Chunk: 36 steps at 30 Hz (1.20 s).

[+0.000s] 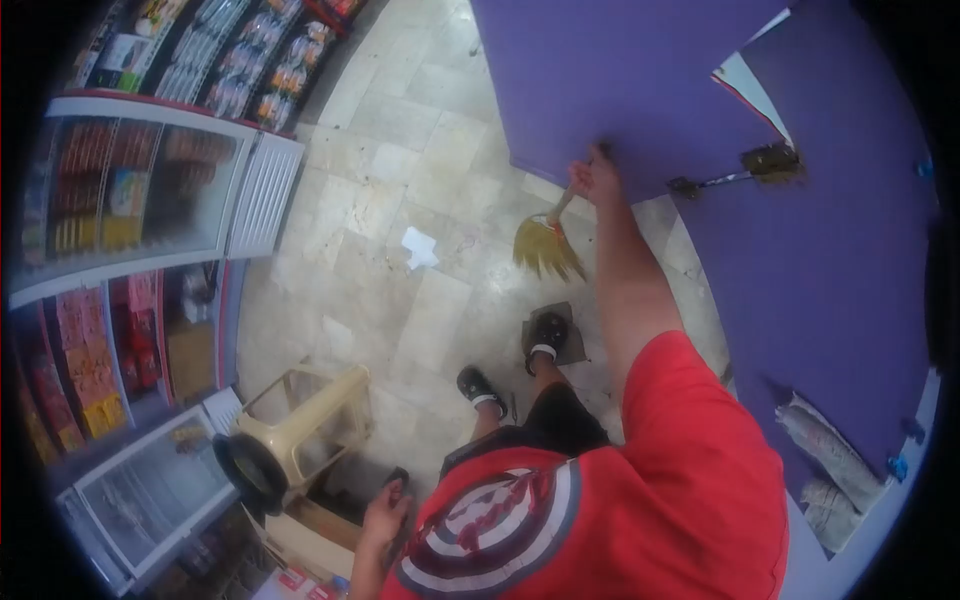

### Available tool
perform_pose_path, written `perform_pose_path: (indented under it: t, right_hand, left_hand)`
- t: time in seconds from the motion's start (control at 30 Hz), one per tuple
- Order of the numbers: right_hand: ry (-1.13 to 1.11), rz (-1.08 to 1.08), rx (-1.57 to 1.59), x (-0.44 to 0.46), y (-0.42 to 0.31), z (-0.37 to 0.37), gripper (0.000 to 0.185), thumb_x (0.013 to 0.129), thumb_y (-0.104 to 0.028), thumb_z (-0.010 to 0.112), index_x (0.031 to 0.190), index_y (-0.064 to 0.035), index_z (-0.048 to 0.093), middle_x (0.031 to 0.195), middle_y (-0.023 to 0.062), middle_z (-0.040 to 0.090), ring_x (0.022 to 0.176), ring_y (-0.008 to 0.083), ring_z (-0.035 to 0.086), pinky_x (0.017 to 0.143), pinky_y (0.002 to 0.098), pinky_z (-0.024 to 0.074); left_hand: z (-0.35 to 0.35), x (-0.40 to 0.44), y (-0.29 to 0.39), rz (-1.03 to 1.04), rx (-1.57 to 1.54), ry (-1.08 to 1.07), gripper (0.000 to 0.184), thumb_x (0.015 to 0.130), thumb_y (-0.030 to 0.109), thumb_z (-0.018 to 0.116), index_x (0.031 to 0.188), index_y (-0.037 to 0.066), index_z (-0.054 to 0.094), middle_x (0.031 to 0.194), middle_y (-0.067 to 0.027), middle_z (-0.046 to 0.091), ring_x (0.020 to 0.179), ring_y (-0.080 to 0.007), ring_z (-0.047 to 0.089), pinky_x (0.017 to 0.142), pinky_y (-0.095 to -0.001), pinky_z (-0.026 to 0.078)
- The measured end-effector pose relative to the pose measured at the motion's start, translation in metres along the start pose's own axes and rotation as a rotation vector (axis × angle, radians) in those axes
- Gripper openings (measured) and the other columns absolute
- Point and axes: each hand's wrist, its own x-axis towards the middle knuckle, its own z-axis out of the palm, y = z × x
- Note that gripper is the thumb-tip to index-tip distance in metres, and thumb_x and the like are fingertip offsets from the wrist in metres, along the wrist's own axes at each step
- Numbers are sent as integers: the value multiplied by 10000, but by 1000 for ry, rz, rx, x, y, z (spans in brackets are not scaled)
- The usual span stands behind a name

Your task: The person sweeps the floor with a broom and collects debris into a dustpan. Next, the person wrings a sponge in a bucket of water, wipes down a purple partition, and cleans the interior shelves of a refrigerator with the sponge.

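Note:
My right hand (597, 178) is closed round the handle of a straw broom (548, 248), in front of the purple panel. The broom's yellow bristles fan out just above the tiled floor. At the bottom, beside my red shirt, my left hand (385, 512) has its fingers curled round a small dark object (398, 478) that I cannot make out clearly. A white scrap of paper (420, 248) lies on the floor to the left of the broom. Under my foot on the right is a piece of brown cardboard (572, 345).
A beige plastic stool (310, 415) with a black round thing on it stands at the lower left. Fridges (130, 190) and snack shelves (240, 60) line the left side. The purple panel (640, 90), with torn spots, fills the right.

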Motion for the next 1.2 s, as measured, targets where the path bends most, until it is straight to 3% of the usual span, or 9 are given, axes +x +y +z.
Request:
perform_pose_path:
  t: [0.13, 0.23, 0.37, 0.5, 0.57, 0.7, 0.83, 0.93, 1.2]
  right_hand:
    - [83, -159, 21, -8, -9, 38, 667, 878, -468, 556, 1374, -113, 286, 1154, 253, 540, 981, 332, 604, 885, 458, 490]
    - [-290, -310, 68, -54, 10, 27, 520, 929, -463, 466, 1277, -87, 379, 1073, 222, 579, 834, 308, 649, 757, 438, 550]
    - [-437, 62, 160, -164, 81, 30, 554, 949, -417, 453, 1346, -78, 267, 1115, 213, 545, 923, 313, 608, 832, 452, 499]
    - [-56, 333, -112, -278, 194, -8, 242, 937, -229, 523, 1103, -67, 453, 834, 99, 553, 649, 213, 597, 579, 355, 554]
    - [-180, 269, -384, -343, 220, -52, 317, 927, -207, 534, 1189, -86, 404, 804, 98, 548, 613, 213, 585, 503, 337, 498]
    - [75, 210, -299, -491, 261, -113, 535, 870, -85, 535, 1320, -126, 248, 795, 117, 559, 579, 220, 580, 475, 323, 464]
    - [306, 218, -161, -595, 325, -134, 514, 808, -16, 510, 1276, -95, 311, 783, 111, 569, 554, 204, 579, 451, 285, 447]
    - [310, 318, -22, -607, 372, -186, 500, 776, -2, 497, 1244, -83, 343, 752, 101, 568, 515, 191, 563, 421, 268, 426]
    - [864, 63, -730, -486, 330, -264, 372, 744, -4, 437, 1106, -56, 369, 538, 72, 456, 365, 188, 451, 299, 307, 300]
  left_hand:
    - [-2, 17, 6, 100, 12, 83, 482, 842, 230, 632, 1262, 32, 502, 1180, -187, 590, 1099, -277, 573, 929, -337, 437]
    - [-6, 15, 33, 185, 104, 97, 460, 839, 197, 643, 1238, 6, 515, 1121, -163, 611, 1005, -246, 604, 895, -326, 449]
    - [-21, 24, 37, 191, 188, 102, 463, 840, 203, 639, 1239, 7, 510, 1119, -173, 603, 1019, -252, 594, 901, -329, 444]
    - [-47, 41, 24, 259, 178, 19, 453, 844, 206, 638, 1232, 11, 508, 1137, -169, 596, 1044, -252, 580, 909, -333, 438]
    - [-61, 67, -1, 347, 292, 15, 449, 844, 218, 642, 1227, 25, 508, 1143, -167, 593, 1063, -253, 569, 914, -339, 436]
    - [-99, 105, -27, 481, 332, 1, 465, 843, 249, 631, 1248, 53, 515, 1105, -195, 602, 1038, -302, 580, 901, -377, 449]
    - [-121, 137, -60, 517, 445, -37, 451, 837, 234, 639, 1226, 38, 522, 1097, -179, 606, 1010, -279, 589, 875, -365, 460]
    - [-149, 156, -75, 547, 491, -18, 422, 842, 223, 633, 1202, 30, 526, 1116, -153, 607, 1006, -257, 596, 871, -349, 465]
    - [-170, 151, -156, 396, 494, -48, 426, 833, 211, 640, 1192, 10, 531, 1070, -151, 621, 964, -257, 607, 842, -345, 476]
